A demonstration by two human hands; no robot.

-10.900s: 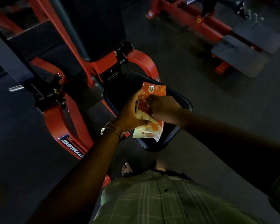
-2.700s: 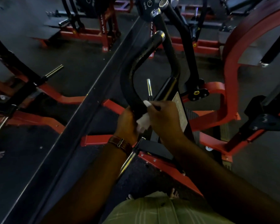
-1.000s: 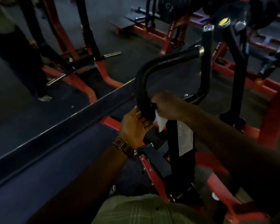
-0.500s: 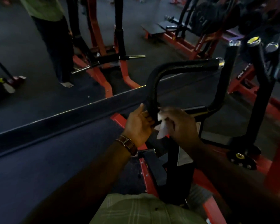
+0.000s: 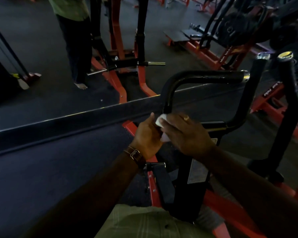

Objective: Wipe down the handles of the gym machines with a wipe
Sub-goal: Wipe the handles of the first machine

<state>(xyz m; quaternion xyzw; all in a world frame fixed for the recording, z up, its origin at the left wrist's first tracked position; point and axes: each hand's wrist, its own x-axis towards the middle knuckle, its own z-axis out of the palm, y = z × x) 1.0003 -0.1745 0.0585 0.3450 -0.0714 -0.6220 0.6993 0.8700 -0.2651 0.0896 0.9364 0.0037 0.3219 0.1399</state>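
A black bent handle [image 5: 193,78] of a red and black gym machine rises in front of me, turns at the top and runs right to a chrome end cap. A white wipe [image 5: 159,121] is wrapped on its lower upright part. My right hand [image 5: 184,133] grips the wipe against the bar; a ring shows on one finger. My left hand [image 5: 147,134], with a brown watch strap at the wrist, lies against the handle's left side just below the wipe, fingers loosely curved. The handle's foot is hidden behind both hands.
A wall mirror with a dark ledge [image 5: 76,117] runs across the left and reflects a person's legs [image 5: 79,48] and red frames. Another black upright [image 5: 289,103] stands to the right. Weight plates [image 5: 234,30] and red machines fill the back right.
Both hands stay on the lower upright of the handle; the right hand with the wipe has shifted slightly down against the left. My view has swung left, showing more mirror.
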